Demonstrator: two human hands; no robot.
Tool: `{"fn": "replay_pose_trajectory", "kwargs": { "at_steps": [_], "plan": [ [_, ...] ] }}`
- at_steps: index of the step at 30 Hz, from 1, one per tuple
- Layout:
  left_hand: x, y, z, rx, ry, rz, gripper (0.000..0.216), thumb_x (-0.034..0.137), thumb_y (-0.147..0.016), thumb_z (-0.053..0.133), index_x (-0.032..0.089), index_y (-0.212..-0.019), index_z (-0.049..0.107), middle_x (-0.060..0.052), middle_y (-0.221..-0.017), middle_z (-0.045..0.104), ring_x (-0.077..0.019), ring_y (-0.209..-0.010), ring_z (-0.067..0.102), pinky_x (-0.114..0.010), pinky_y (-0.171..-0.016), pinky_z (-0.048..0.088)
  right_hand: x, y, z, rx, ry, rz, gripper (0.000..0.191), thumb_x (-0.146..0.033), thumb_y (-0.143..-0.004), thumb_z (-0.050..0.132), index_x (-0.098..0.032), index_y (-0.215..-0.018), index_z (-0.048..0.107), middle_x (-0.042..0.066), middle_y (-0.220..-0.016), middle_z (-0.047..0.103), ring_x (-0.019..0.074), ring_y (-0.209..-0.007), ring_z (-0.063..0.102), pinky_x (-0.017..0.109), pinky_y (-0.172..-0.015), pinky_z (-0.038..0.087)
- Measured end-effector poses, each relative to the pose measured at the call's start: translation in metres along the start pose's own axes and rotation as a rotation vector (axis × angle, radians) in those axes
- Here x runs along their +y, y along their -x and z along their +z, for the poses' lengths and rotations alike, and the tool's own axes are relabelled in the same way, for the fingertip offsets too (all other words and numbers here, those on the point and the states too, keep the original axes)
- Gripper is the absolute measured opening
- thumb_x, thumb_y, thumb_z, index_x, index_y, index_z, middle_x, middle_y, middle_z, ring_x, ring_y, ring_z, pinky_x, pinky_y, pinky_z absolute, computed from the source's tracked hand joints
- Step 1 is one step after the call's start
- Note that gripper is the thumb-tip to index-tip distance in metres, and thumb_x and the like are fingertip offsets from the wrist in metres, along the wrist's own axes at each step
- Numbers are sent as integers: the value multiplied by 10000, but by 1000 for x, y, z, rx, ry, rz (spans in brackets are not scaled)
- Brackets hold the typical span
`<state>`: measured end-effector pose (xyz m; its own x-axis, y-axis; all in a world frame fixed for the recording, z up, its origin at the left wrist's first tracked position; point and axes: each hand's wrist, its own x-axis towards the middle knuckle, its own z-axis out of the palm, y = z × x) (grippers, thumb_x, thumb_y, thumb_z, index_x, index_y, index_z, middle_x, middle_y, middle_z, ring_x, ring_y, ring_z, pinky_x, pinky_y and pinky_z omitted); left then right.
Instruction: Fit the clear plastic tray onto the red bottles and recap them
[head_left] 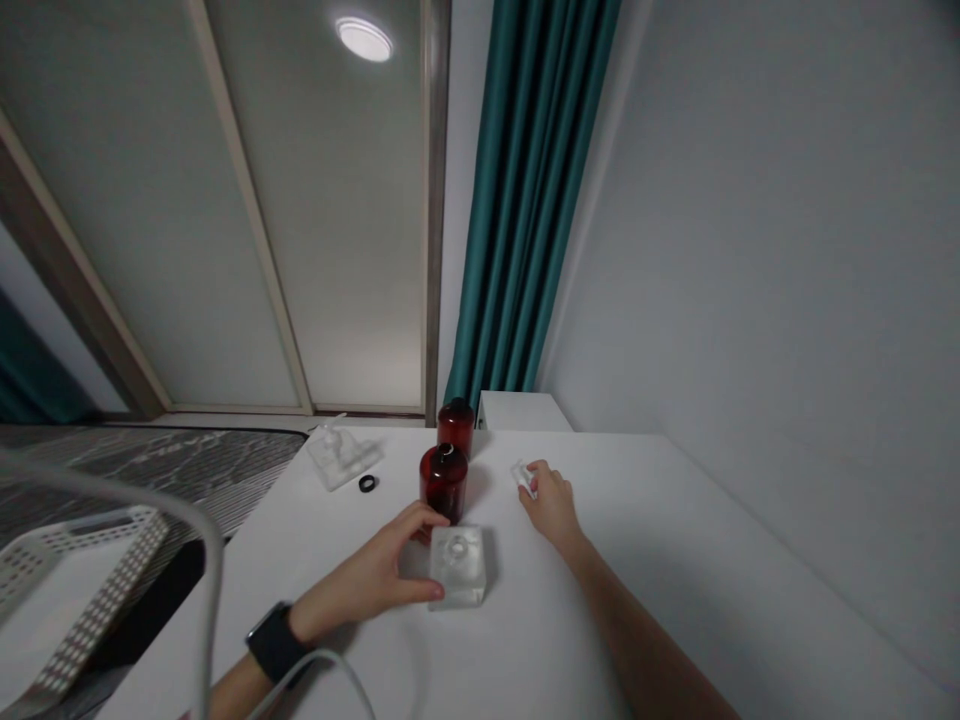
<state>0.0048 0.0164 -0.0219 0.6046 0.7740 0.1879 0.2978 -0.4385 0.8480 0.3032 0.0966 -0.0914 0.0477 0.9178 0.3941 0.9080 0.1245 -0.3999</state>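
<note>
My left hand (379, 575) grips the side of a clear square glass bottle (458, 567) standing on the white table (675, 560), thumb and fingers around it. My right hand (551, 500) rests on the table further back, fingers closed on a small clear cap-like piece (523, 474). Two dark red round bottles stand just behind the clear one: the nearer red bottle (444, 482) is open at the top, the farther red bottle (456, 425) has a cap on.
A clear pump piece on a clear block (341, 455) and a small black ring (367, 484) lie at the table's back left. A white perforated basket (82, 570) sits at left, a white cable (330, 670) near my wrist. A wall runs along the right.
</note>
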Motion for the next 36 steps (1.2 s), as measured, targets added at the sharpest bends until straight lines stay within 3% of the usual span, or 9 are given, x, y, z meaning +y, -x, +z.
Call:
{"fn": "replay_pose_trajectory", "kwargs": {
  "at_steps": [15, 36],
  "plan": [
    [-1, -1, 0, 0, -6, 3, 510, 298, -756, 782, 244, -1201, 539, -61, -1182, 565, -271, -1085, 566, -418, -959, 456, 9, -3, 3, 17, -48, 34, 312, -235, -790, 649, -199, -1074, 523, 19, -858, 664, 240, -869, 650, 323, -765, 395],
    [5, -1, 0, 6, -1, -13, 506, 309, -751, 786, 229, -1192, 551, -71, -1189, 578, -277, -1096, 571, -416, -970, 461, 12, -3, -3, 16, -85, 24, 132, -200, -803, 612, -235, -930, 611, 6, -824, 698, 230, -868, 649, 327, -783, 416]
  ]
}}
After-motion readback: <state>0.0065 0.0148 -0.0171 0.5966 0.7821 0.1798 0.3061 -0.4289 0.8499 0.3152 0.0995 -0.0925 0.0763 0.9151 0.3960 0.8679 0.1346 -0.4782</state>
